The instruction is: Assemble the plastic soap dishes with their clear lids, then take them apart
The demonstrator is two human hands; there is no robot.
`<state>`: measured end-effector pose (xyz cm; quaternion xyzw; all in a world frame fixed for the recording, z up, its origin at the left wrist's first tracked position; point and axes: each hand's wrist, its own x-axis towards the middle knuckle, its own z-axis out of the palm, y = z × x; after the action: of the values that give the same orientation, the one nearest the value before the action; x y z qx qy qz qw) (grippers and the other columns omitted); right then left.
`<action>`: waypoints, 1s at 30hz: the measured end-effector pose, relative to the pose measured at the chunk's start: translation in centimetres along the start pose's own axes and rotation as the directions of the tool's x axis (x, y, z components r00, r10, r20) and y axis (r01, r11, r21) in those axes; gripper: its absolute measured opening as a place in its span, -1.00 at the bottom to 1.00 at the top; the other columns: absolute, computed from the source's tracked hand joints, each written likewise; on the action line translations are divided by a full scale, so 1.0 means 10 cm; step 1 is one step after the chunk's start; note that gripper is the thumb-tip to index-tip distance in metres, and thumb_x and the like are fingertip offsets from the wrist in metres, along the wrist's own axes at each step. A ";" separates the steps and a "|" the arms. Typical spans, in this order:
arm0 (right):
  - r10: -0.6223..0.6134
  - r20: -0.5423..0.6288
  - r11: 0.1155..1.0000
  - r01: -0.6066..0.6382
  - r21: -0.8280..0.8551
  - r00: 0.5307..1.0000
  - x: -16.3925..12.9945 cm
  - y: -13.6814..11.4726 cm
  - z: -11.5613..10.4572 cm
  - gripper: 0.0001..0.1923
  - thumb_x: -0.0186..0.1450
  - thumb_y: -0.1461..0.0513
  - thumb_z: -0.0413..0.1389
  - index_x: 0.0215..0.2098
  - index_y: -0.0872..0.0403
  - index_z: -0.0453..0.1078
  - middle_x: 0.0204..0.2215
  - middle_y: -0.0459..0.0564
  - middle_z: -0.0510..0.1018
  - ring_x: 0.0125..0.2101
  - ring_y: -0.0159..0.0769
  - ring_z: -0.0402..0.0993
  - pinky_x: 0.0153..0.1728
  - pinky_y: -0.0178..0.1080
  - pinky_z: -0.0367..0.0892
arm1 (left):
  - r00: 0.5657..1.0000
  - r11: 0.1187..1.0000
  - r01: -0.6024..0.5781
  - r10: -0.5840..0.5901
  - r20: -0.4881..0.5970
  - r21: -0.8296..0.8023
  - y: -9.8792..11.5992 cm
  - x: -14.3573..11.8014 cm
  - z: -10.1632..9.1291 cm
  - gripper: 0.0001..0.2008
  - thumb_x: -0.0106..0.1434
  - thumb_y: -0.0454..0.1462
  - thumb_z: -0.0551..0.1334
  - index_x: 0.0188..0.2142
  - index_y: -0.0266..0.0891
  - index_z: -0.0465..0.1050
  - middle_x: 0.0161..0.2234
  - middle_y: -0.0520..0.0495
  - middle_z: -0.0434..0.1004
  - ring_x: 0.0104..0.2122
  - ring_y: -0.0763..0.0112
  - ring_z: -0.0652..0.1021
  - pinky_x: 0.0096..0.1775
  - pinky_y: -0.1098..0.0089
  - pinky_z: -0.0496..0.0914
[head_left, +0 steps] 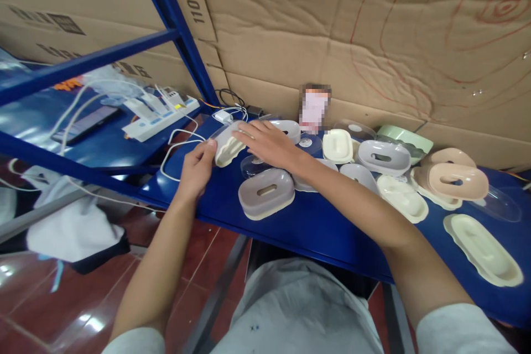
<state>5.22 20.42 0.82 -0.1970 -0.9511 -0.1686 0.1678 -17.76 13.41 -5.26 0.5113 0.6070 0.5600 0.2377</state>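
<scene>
Both forearms reach up from the bottom edge to a cream soap dish (227,146) at centre-left.
Left hand (197,168) pinches its near end – right hand (265,141) lies flat and spread on top; grey dish (266,192) just below, more dishes spread rightward along the blue shelf (323,227).

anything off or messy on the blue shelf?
Nothing looks broken or spilled. The soap-dish parts lie loose and mixed across the blue shelf, not sorted. One cream tray sits at the front edge on the right. The cream dish between the left hand and right hand is tilted on its side.
</scene>
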 end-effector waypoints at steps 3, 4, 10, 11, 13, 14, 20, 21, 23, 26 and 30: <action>-0.017 -0.038 0.996 0.014 -0.090 0.999 -0.04 0.02 -0.03 -0.53 0.57 0.40 -0.17 0.36 0.12 0.29 0.29 0.18 0.48 0.20 -0.01 0.41 0.11 0.02 0.33 | 0.996 0.993 0.083 -0.079 0.044 -0.083 0.08 0.02 0.08 -0.36 0.27 0.33 0.23 -0.34 -0.21 0.56 -0.37 -0.11 0.60 -0.30 0.18 0.63 -0.28 0.23 0.60; -0.023 -0.034 0.994 0.019 -0.106 0.999 -0.06 0.04 -0.05 -0.52 0.57 0.40 -0.19 0.36 0.11 0.29 0.28 0.18 0.48 0.20 -0.01 0.41 0.11 0.03 0.33 | 0.993 0.987 0.110 -0.104 0.055 -0.117 0.11 0.03 0.11 -0.35 0.24 0.35 0.25 -0.34 -0.21 0.55 -0.39 -0.10 0.59 -0.33 0.19 0.62 -0.32 0.25 0.59; -0.059 -0.014 0.991 0.057 -0.123 0.998 -0.19 0.13 -0.11 -0.57 0.57 0.39 -0.19 0.27 0.08 0.34 0.25 0.17 0.47 0.21 -0.03 0.38 0.16 0.04 0.27 | 0.982 0.955 0.180 -0.162 0.091 -0.236 0.20 0.10 0.30 -0.37 0.16 0.35 0.35 -0.34 -0.19 0.52 -0.39 -0.08 0.58 -0.34 0.19 0.63 -0.39 0.29 0.56; -0.065 -0.036 0.989 0.059 -0.136 0.997 -0.20 0.14 -0.12 -0.59 0.57 0.39 -0.19 0.21 0.07 0.38 0.22 0.15 0.49 0.20 -0.04 0.37 0.17 0.04 0.25 | 0.983 0.958 0.174 -0.156 0.094 -0.229 0.20 0.11 0.32 -0.38 0.18 0.34 0.33 -0.33 -0.19 0.53 -0.39 -0.08 0.58 -0.33 0.19 0.63 -0.38 0.28 0.56; -0.066 -0.069 0.986 0.054 -0.158 0.995 -0.22 0.17 -0.15 -0.60 0.58 0.39 -0.21 0.11 0.07 0.43 0.12 0.13 0.55 0.14 -0.07 0.40 0.14 0.01 0.26 | 0.987 0.964 0.151 -0.137 0.081 -0.217 0.18 0.12 0.31 -0.41 0.24 0.31 0.30 -0.31 -0.18 0.53 -0.34 -0.09 0.60 -0.27 0.17 0.64 -0.31 0.26 0.59; -0.062 -0.071 0.985 0.050 -0.163 0.996 -0.26 0.18 -0.19 -0.60 0.58 0.40 -0.21 0.07 0.07 0.44 0.06 0.12 0.57 0.09 -0.08 0.42 0.09 -0.02 0.27 | 0.994 0.978 0.100 -0.090 0.065 -0.183 0.17 0.11 0.29 -0.44 0.28 0.28 0.29 -0.30 -0.18 0.54 -0.28 -0.10 0.63 -0.19 0.15 0.65 -0.21 0.24 0.61; 0.014 -0.063 0.986 -0.024 -0.163 0.998 -1.04 0.14 -0.76 -0.63 0.54 0.44 -0.12 0.11 0.12 0.46 -0.07 0.10 0.59 -0.04 -0.12 0.44 0.02 -0.11 0.27 | 0.880 0.843 -0.457 0.380 0.285 0.284 0.06 -0.10 -0.06 -0.61 0.53 0.04 0.15 0.00 -0.16 0.59 0.31 -0.23 0.43 0.37 0.02 0.42 0.39 -0.01 0.30; 0.026 -0.047 0.983 -0.034 -0.182 0.999 -1.25 0.12 -0.85 -0.63 0.53 0.44 -0.09 0.13 0.13 0.46 -0.07 0.11 0.59 -0.04 -0.11 0.44 0.03 -0.10 0.26 | 0.846 0.809 -0.501 0.383 0.370 0.307 0.05 -0.15 -0.12 -0.61 0.55 0.01 0.12 0.09 -0.14 0.57 0.37 -0.23 0.36 0.41 0.01 0.37 0.41 -0.05 0.28; 0.071 0.002 0.971 -0.069 -0.228 0.997 -1.64 0.09 -0.96 -0.61 0.52 0.45 -0.09 0.16 0.15 0.47 -0.11 0.12 0.61 -0.06 -0.10 0.46 0.03 -0.10 0.25 | 0.788 0.758 -0.562 0.369 0.494 0.331 0.02 -0.23 -0.20 -0.60 0.58 -0.04 0.09 0.22 -0.11 0.50 0.45 -0.23 0.22 0.47 -0.01 0.28 0.43 -0.10 0.24; 0.168 0.082 0.968 -0.149 -0.201 0.982 -2.08 0.07 -0.99 -0.64 0.52 0.42 -0.04 0.12 0.14 0.52 -0.14 0.10 0.64 -0.09 -0.12 0.51 0.01 -0.09 0.26 | 0.755 0.724 -0.599 0.369 0.542 0.341 0.01 -0.27 -0.24 -0.57 0.60 -0.06 0.06 0.35 -0.08 0.38 0.49 -0.23 0.15 0.48 -0.03 0.26 0.43 -0.16 0.22; 0.305 0.067 0.952 -0.303 -0.041 0.950 -2.39 -0.05 -1.01 -0.73 0.56 0.26 0.05 0.11 0.09 0.54 0.06 0.14 0.66 0.08 -0.07 0.54 0.12 -0.03 0.27 | 0.759 0.717 -0.611 0.412 0.504 0.335 0.05 -0.24 -0.23 -0.40 0.58 -0.05 0.11 0.51 -0.07 0.08 0.49 -0.27 0.16 0.48 -0.04 0.24 0.43 -0.20 0.21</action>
<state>28.24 8.48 0.41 -0.3497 -0.9121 -0.1480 0.1543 -18.68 10.20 -4.92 0.8056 0.4957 0.3205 0.0516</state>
